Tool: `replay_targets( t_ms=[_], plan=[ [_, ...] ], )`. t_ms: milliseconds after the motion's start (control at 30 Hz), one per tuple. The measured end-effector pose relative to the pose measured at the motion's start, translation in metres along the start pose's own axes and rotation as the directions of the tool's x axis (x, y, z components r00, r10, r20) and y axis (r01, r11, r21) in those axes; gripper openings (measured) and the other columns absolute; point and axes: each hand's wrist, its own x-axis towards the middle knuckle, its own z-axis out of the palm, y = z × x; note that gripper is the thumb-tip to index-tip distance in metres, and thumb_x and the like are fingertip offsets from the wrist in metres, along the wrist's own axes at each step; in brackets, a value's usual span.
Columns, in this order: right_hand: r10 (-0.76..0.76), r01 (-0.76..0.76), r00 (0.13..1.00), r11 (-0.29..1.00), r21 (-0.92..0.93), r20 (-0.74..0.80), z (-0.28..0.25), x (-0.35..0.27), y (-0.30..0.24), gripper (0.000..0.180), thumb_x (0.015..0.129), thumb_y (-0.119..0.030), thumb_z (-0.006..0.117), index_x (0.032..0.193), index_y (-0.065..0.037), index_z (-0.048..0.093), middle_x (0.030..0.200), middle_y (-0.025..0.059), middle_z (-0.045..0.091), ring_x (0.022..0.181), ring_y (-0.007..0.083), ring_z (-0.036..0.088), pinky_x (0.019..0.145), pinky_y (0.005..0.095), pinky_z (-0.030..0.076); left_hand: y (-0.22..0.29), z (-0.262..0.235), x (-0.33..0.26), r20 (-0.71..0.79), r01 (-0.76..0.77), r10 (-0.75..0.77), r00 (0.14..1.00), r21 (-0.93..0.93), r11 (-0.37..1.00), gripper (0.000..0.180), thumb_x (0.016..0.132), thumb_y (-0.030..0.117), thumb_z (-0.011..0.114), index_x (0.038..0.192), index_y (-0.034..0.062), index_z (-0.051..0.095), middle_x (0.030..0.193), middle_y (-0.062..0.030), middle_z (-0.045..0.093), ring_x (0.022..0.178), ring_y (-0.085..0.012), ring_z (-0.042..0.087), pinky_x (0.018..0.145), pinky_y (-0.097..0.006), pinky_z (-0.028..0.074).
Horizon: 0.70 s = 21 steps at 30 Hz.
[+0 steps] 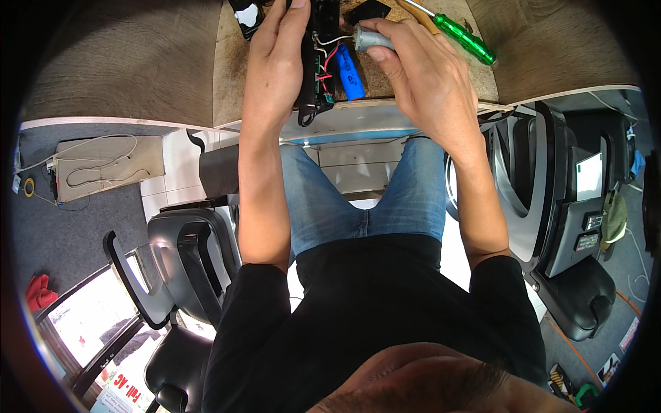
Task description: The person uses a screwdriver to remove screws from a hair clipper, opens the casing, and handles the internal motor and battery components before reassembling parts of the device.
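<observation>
At the far edge of the wooden bench (427,82), the left hand (279,62) is clasping an opened black device (318,62), wires and blue battery (350,72) exposed; the right hand (420,69) is pinching its small silver motor (373,39). Reassembly seems outstanding; a green screwdriver (465,38) is lying rightward.

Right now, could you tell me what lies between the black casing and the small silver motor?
In the head view, red and white wires and a blue cylindrical cell lie between the black casing and silver motor.
</observation>
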Motion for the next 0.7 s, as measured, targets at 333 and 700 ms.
replay_targets(
  t_ms=[333, 700],
  plan=[
    [0.001, -0.001, 1.0, 1.0, 0.004, -0.002, 0.0002, 0.0, -0.0001, 0.024, 0.1, -0.024, 0.076, 0.118, -0.009, 0.075, 0.095, 0.0093, 0.072, 0.087, 0.032, 0.072, 0.079, 0.0428, 0.053, 0.0025, -0.0002, -0.0007, -0.004, -0.004, 0.004, 1.0, -0.006, 1.0, 0.042, 0.118, 0.035, 0.046, 0.126, 0.0003, 0.067, 0.111, -0.0141, 0.079, 0.096, -0.0147, 0.078, 0.086, -0.028, 0.063],
    [0.019, -0.019, 1.0, 1.0, -0.013, 0.013, -0.0016, 0.0002, -0.0018, 0.029, 0.098, -0.025, 0.079, 0.122, -0.009, 0.074, 0.095, 0.0087, 0.072, 0.086, 0.0308, 0.072, 0.078, 0.0425, 0.053, 0.001, 0.0003, -0.0003, 0.021, 0.006, -0.006, 1.0, -0.004, 1.0, 0.041, 0.118, 0.035, 0.046, 0.127, 0.0005, 0.067, 0.111, -0.0147, 0.079, 0.096, -0.0153, 0.078, 0.086, -0.028, 0.063]
  ],
)
